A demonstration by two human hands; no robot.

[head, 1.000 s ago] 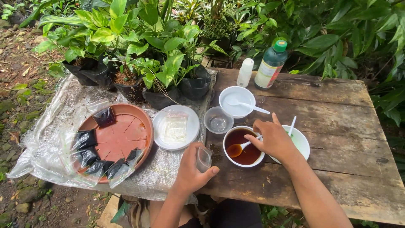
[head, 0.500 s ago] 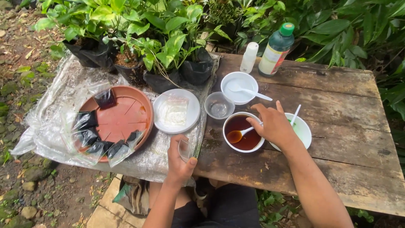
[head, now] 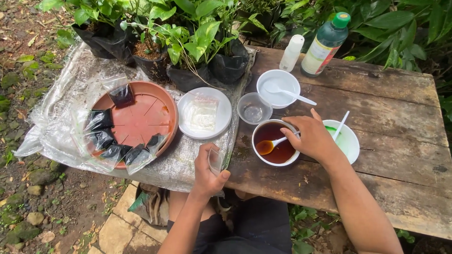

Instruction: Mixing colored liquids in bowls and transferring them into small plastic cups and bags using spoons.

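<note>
At a weathered wooden table (head: pixel 376 122) outdoors, a small clear bag (head: pixel 216 161) is gripped between the thumb and curled fingers of the left hand (head: pixel 207 171), held upright at the table's near edge. A white spoon (head: pixel 273 143) is pinched in the closed fingers of the right hand (head: pixel 313 138), its bowl dipped in the dark brown liquid of a white bowl (head: pixel 275 142). Just right of that hand, a bowl of green liquid (head: pixel 347 141) is seen. Filled black bags (head: pixel 101 136) are laid around a terracotta saucer (head: pixel 141 120) on plastic sheeting (head: pixel 61 117), beside a white plate (head: pixel 205 113).
</note>
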